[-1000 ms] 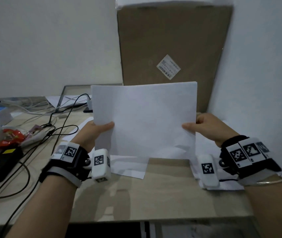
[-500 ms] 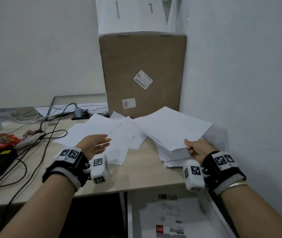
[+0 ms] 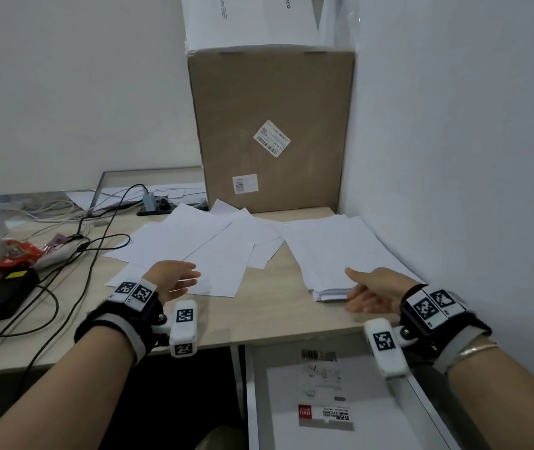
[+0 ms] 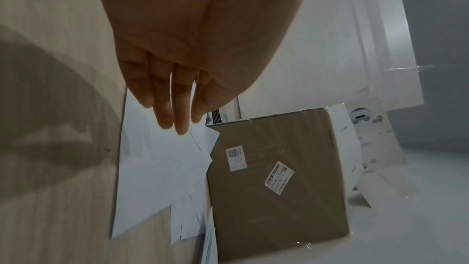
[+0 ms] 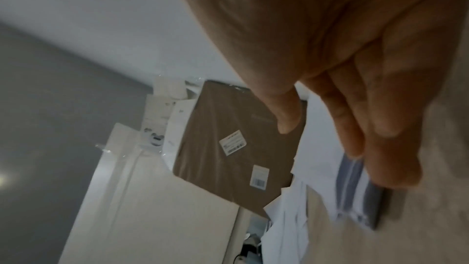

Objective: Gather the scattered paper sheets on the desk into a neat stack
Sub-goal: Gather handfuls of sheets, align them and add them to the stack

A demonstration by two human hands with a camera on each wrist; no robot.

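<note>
Behind the scattered sheets [image 3: 194, 245], a cardboard box [image 3: 272, 131]; cables [image 3: 96, 228] left.

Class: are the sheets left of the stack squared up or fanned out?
Fanned out: the sheets overlap at differing angles, corners jutting, beside the stack.

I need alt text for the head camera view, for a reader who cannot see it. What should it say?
Two open hands, left hand and right hand, hover over a wooden desk, between loose white sheets and a paper stack near the wall. A cardboard box stands behind; cables lie left.
</note>
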